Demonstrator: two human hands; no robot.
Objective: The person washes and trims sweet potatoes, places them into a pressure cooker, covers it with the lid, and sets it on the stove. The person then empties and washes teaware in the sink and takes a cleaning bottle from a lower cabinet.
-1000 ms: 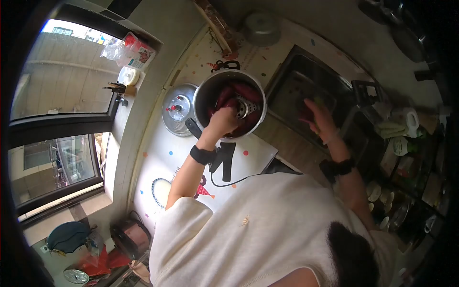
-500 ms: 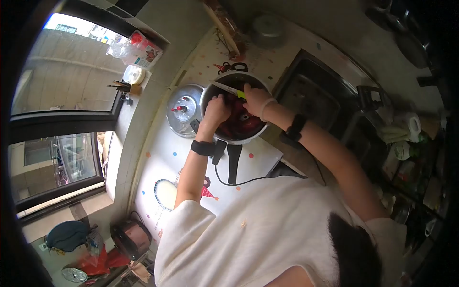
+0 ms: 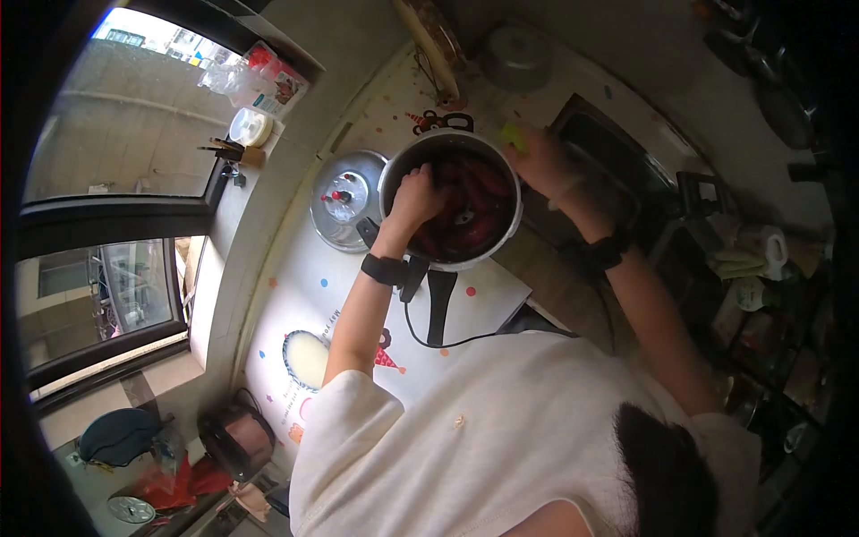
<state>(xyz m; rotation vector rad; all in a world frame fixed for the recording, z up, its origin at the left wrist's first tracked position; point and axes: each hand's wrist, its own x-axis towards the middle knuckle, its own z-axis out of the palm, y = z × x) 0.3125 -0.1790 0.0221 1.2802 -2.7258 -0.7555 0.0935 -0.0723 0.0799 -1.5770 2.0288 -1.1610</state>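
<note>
Holding a yellow-green object (image 3: 514, 137) | right hand (image 3: 540, 166), just beside the pot (image 3: 516, 219) | left hand (image 3: 415, 195) inside (its grip? can't tell)!

The pot (image 3: 461, 264) stands on the surface (image 3: 488, 309), with the lid (image 3: 335, 224) left of it, towards the surface's left edge, and the sink (image 3: 617, 157) right. Food pieces (image 3: 483, 179) lie in the pot. Left hand (image 3: 418, 197): inside the pot. Right hand (image 3: 539, 163): just right of its rim.

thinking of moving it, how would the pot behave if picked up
The pot looks metal and holds dark red pieces, so probably heavy and stiff. Lifted only by the black handle jutting from one side, it may tip.
</note>
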